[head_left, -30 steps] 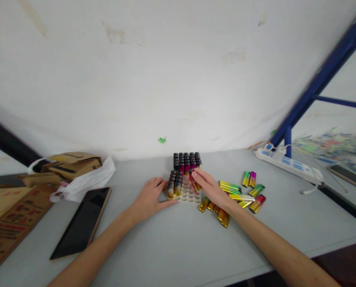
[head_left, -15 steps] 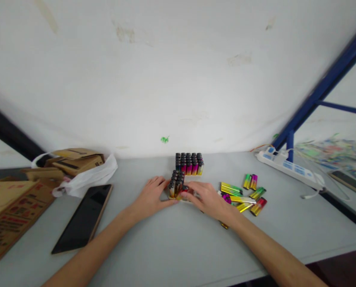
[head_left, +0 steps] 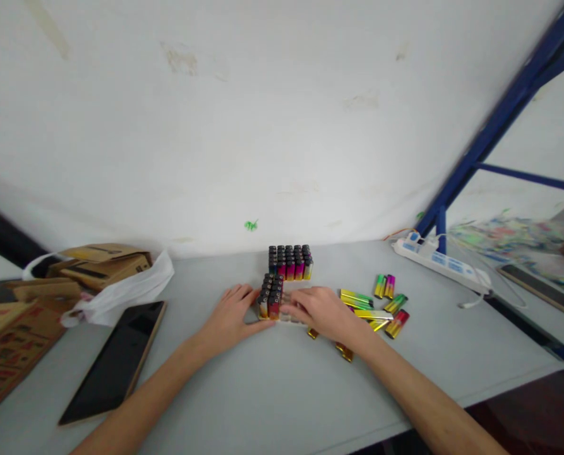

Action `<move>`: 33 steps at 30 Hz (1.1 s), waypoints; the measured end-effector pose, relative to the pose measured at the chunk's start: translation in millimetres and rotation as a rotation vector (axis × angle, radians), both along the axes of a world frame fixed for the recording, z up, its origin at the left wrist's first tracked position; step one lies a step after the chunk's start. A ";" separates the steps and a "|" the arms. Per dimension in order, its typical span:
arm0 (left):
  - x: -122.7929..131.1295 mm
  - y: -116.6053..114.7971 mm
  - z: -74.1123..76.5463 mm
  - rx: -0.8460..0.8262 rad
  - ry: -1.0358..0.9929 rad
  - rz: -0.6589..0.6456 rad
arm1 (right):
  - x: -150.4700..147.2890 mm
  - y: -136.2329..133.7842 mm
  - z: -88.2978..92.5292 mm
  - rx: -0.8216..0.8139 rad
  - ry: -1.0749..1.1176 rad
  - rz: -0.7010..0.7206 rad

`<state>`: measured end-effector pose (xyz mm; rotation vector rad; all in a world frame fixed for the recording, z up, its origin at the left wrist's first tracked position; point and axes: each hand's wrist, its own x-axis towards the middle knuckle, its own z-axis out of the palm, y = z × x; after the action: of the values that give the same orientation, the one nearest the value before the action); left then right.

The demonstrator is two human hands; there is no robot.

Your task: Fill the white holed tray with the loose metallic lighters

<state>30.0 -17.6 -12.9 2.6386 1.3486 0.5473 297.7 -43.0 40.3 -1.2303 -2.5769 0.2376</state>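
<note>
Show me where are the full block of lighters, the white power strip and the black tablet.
full block of lighters (head_left: pixel 288 260): head view, on the black caps.
white power strip (head_left: pixel 440 263): head view, on its middle sockets.
black tablet (head_left: pixel 114 360): head view, on the dark screen.

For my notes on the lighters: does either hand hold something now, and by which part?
The left hand rests flat against the tray's left edge, gripping nothing. The right hand covers the tray; whether it holds a lighter cannot be told.
</note>
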 end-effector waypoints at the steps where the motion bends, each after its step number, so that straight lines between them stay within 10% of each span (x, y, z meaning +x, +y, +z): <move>1: -0.4 0.8 -1.1 0.002 0.003 0.000 | 13.4 3.4 3.4 -0.014 0.014 -0.059; 11: -2.5 2.3 -4.8 0.007 -0.011 0.010 | 154.7 32.0 10.4 -0.530 -0.008 -0.354; 22: -2.5 2.9 -1.6 -0.006 -0.032 0.006 | 140.4 37.2 -3.0 -0.346 0.070 -0.321; 33: 2.3 -3.4 3.8 0.022 -0.082 0.008 | 102.1 34.8 10.2 -0.116 0.591 -0.282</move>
<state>32.3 -21.0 -9.1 2.5982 1.3371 0.6680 399.8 -8.2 50.5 -1.3030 -1.8898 0.5955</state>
